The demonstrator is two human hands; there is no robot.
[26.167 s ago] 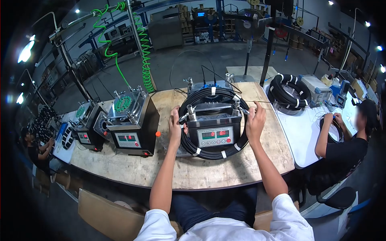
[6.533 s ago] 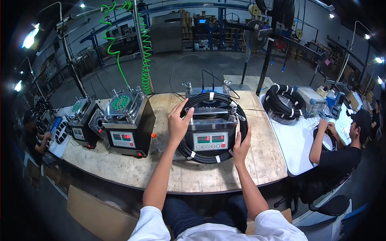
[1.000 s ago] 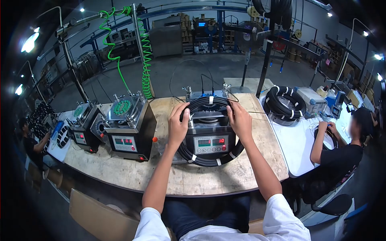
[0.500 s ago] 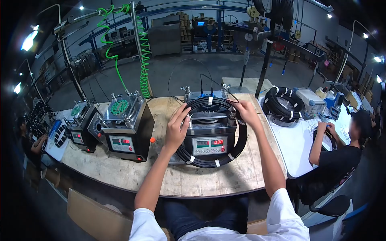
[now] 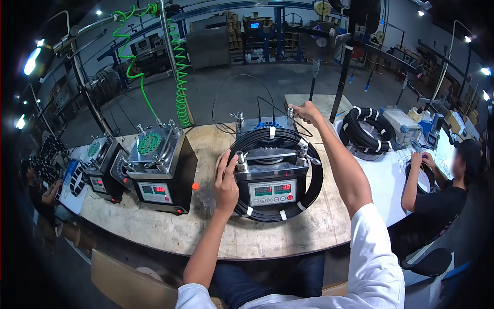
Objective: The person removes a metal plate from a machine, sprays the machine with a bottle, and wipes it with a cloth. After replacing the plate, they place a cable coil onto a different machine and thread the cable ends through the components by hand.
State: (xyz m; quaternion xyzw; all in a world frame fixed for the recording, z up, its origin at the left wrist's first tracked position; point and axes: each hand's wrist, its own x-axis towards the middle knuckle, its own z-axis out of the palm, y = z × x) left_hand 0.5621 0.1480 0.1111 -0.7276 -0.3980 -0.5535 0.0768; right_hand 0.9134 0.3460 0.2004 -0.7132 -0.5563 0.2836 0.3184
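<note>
A thick coil of black cable (image 5: 317,177), bound with white tape bands, hangs around a polishing machine (image 5: 271,172) with a lit red and green display. My left hand (image 5: 225,183) is at the coil's left side, its fingers stretched upward beside the front-left clamp post (image 5: 240,160). Part of the coil is hidden behind that hand. At the back right corner of the machine, my right hand (image 5: 307,112) has its fingers closed at the rear clamp knob (image 5: 291,112). Two thin black cables rise from the blue connectors (image 5: 267,125) behind the coil.
Two similar machines (image 5: 159,170) with green discs stand left on the wooden bench (image 5: 154,221). An orange cap (image 5: 195,186) lies between machines. At right, another cable coil (image 5: 366,129) rests on a white table, where a co-worker (image 5: 437,201) handles cable. Green coiled hoses (image 5: 181,98) hang behind.
My right hand has left the coil and moved up and back to the rear right clamp. My left hand has slid down slightly toward the front-left clamp. The display reading has changed.
</note>
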